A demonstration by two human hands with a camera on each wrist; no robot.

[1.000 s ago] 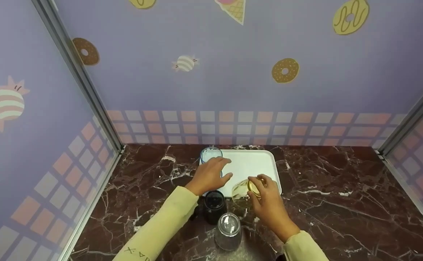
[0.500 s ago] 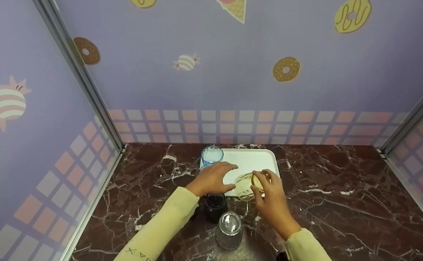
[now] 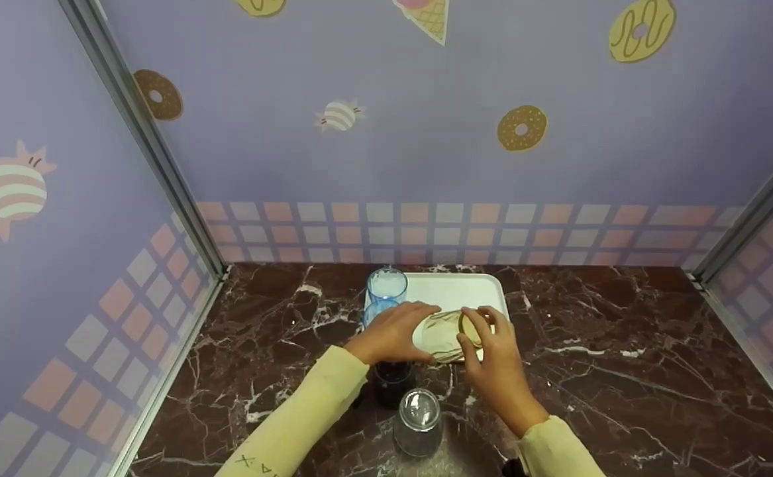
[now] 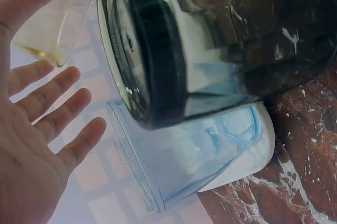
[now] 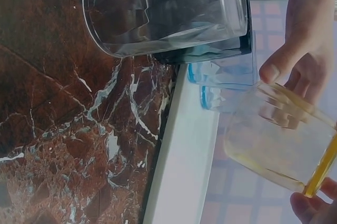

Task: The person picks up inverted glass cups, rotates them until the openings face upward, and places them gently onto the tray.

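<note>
Partly hidden by left hand (image 3: 391,333): dark glass (image 3: 393,388); clear glass (image 3: 418,434) near.

White tray (image 3: 456,289); beneath it, dark red counter (image 3: 624,377) veined white; on its left, blue glasses (image 3: 387,285); before it, smoky black glass (image 3: 393,385); above it, amber-tinted glass (image 3: 440,336); behind it, lilac wall (image 3: 426,159), pink-and-white squares (image 3: 414,212)

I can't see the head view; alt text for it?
Right hand grips one end of a tilted yellowish tumbler, left hand at the other, over a white tray with two blue tumblers; dark tumbler and clear tumbler stand nearer.
</note>
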